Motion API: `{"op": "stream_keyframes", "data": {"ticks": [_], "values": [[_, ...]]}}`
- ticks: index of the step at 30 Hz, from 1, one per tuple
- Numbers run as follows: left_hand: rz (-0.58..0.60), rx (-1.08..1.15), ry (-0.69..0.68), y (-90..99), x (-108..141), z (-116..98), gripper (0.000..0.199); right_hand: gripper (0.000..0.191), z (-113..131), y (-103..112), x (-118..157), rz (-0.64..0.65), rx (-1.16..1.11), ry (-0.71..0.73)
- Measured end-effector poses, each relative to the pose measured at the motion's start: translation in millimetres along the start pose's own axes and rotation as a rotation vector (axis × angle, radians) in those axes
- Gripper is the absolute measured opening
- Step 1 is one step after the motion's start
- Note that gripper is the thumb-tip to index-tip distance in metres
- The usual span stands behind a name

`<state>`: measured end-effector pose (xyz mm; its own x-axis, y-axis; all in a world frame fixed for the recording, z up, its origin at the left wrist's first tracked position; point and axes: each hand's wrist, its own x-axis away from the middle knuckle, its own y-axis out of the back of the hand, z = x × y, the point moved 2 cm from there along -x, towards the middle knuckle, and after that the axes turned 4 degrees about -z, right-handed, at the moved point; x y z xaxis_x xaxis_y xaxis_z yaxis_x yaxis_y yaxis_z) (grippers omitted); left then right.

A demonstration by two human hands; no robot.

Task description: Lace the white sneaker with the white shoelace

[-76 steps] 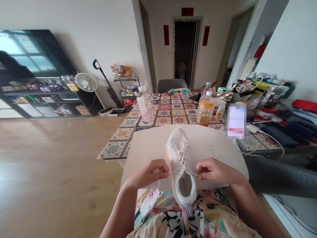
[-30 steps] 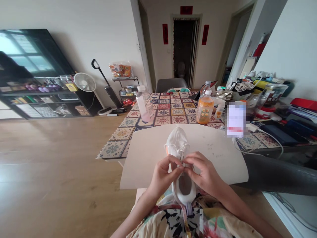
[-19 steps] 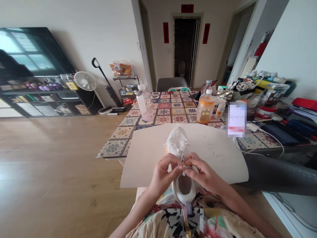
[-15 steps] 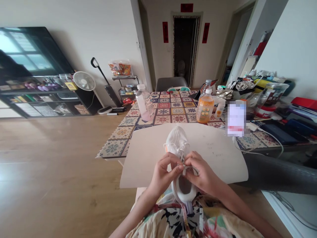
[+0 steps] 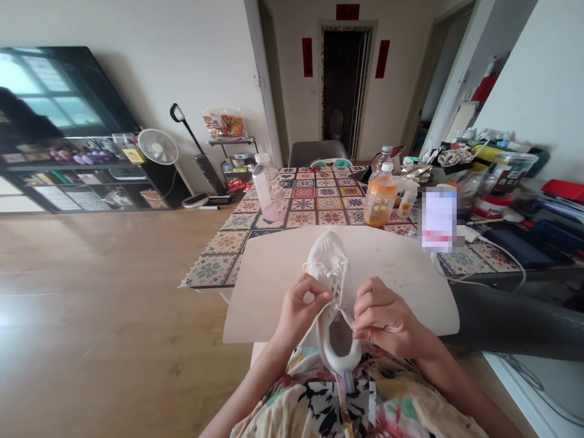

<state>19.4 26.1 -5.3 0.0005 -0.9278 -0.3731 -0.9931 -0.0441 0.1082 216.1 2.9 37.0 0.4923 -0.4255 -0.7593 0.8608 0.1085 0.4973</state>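
Pinching a lace (image 5: 311,327) in left hand (image 5: 298,309), pinching more lace in right hand (image 5: 387,317) too | working right over the shoe (image 5: 328,252), toe-out on the white sheet (image 5: 269,267) | seeing juice (image 5: 380,198) farther back on the desk (image 5: 213,271), pretty cluttered at right

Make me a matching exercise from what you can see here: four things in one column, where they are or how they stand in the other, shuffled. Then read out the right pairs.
1. White shoe
2. Bottle of orange drink
3. Fan
4. Right hand

A. By the dark shelf unit
B. Pinching a lace
C. Standing on the patterned tabletop
D. Toe over the white sheet, pointing away from the wearer

Right pairs: 1-D, 2-C, 3-A, 4-B
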Motion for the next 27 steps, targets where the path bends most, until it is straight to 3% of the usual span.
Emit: {"op": "stream_keyframes", "data": {"ticks": [8, 13, 16, 19, 21, 24, 27], "values": [[-0.072, -0.13, -0.026, -3.2, -6.2, 4.5, 0.024, 0.018, -1.5, -0.1, -2.8, 0.147, -0.091, 0.009], [-0.06, -0.165, -0.047, -1.9, -5.9, 3.9, 0.023, 0.02, -1.3, 1.0, -1.8, 0.193, -0.105, -0.01], [0.017, -0.171, -0.059, 5.2, -7.6, 2.8, 0.015, 0.018, -3.9, 3.2, 0.9, 0.197, -0.056, -0.095], [0.052, -0.175, -0.089, 15.2, -8.6, -3.6, 0.005, 0.015, -10.3, 1.4, 4.5, 0.103, 0.01, -0.225], [0.135, -0.175, -0.121, 19.5, -7.3, -11.3, 0.008, 0.014, -13.0, -2.7, 6.3, 0.053, 0.072, -0.289], [0.365, -0.174, -0.172, 20.5, -2.7, -23.4, 0.006, 0.021, -9.1, -10.2, 6.9, 0.086, 0.131, -0.278], [0.427, -0.205, -0.211, 20.2, 0.8, -29.4, 0.016, 0.028, -1.1, -15.7, 5.8, 0.109, 0.182, -0.222]]}}
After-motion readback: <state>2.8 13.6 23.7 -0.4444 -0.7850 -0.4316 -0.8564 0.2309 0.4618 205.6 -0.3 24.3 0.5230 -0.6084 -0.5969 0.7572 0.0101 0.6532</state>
